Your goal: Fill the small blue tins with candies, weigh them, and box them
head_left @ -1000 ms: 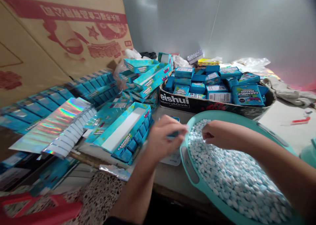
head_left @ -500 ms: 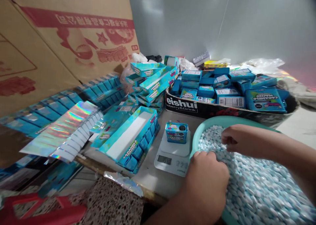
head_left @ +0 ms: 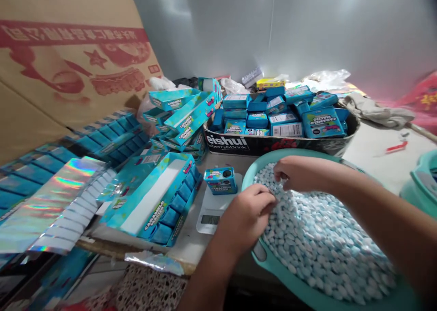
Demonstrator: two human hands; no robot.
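My left hand (head_left: 251, 213) reaches over the near-left rim of a teal basin (head_left: 254, 167), fingers bent and drawn together at the candies. Inside lie many small white and pale-blue candies (head_left: 327, 238). Above their far-left part is my right hand (head_left: 295, 173), its fingers curled in. Whatever either hand pinches is hidden or too small to make out. Left of the basin, a blue candy tin (head_left: 220, 184) stands on a white digital scale (head_left: 213, 204). Part of the scale and its display is covered by my left hand.
Behind the basin, a black carton (head_left: 252, 147) holds many blue tins. Display boxes (head_left: 184, 119) are stacked left of it; a long one (head_left: 153, 201) lies beside the scale. Holographic sheets (head_left: 61, 201) lie at left. Another teal container (head_left: 421, 183) stands at right.
The view has swung right, so things appear further left. My left hand has moved slightly up to the candies, and my right hand stays over them with fingers curled.
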